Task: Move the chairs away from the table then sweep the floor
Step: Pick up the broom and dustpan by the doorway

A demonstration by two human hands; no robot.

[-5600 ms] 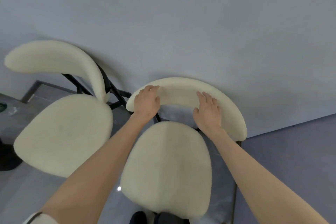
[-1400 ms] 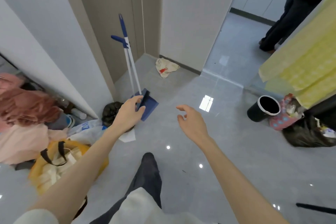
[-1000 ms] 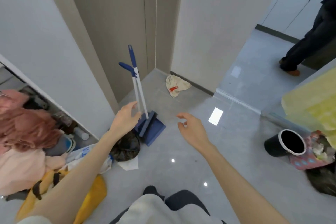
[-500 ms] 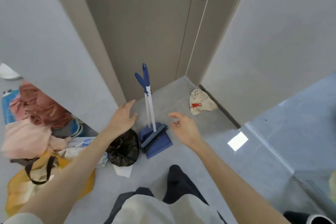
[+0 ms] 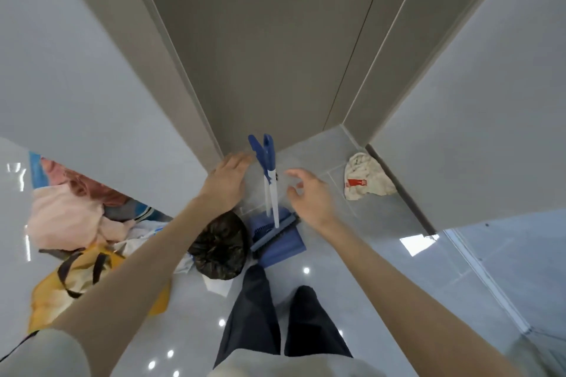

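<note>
A broom with a white shaft and a blue grip stands upright in a blue dustpan against a beige door. The dustpan's own blue-tipped handle rises beside it. My left hand is open just left of the two blue grips, fingers near them but not closed around them. Just right of the shafts my right hand is open with curled fingers and blurred by motion. Neither hand holds anything. No chairs or table are in view.
A full black rubbish bag sits left of the dustpan. Clothes and a yellow bag are heaped at the left. A crumpled white cloth lies in the corner by the right wall. My legs stand on the grey tiles.
I have walked from the two chairs to the broom and dustpan by the door. In the last second both hands have closed in on the handles from either side.
</note>
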